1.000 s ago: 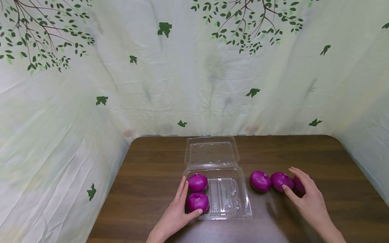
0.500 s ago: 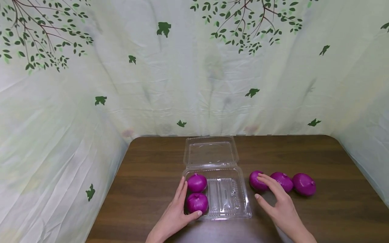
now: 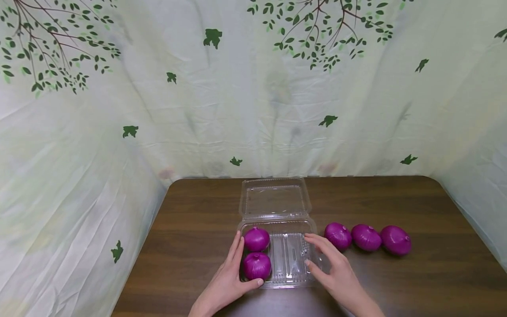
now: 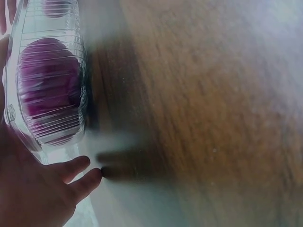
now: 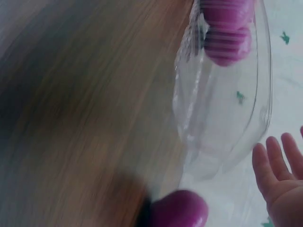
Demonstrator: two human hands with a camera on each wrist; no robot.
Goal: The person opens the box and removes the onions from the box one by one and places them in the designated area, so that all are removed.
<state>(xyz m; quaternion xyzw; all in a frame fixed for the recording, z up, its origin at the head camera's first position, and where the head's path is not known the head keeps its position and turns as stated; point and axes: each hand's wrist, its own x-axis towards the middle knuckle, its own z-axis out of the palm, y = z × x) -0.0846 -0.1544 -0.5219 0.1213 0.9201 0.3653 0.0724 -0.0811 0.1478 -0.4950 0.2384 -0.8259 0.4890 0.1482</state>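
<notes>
In the head view, a clear plastic clamshell container (image 3: 286,259) lies with its lid (image 3: 276,199) folded back. Two red onions, a far one (image 3: 256,239) and a near one (image 3: 257,265), sit along its left side. My left hand (image 3: 226,281) rests on the container's left edge, fingers extended along the side and thumb at the front corner. The left wrist view has an onion (image 4: 49,82) behind the ribbed clear wall. With thumb and fingers spread and nothing held, my right hand (image 3: 336,272) is over the container's right edge; whether it touches is unclear.
Right of the container, three more red onions stand in a row: left (image 3: 338,236), middle (image 3: 366,237) and right (image 3: 396,240). The dark wooden table (image 3: 190,229) ends at a hanging pale cloth (image 3: 253,110) printed with leaves.
My right hand has moved left, from above the onion row to the container's right edge, uncovering all three onions there. My left hand and the container have stayed put.
</notes>
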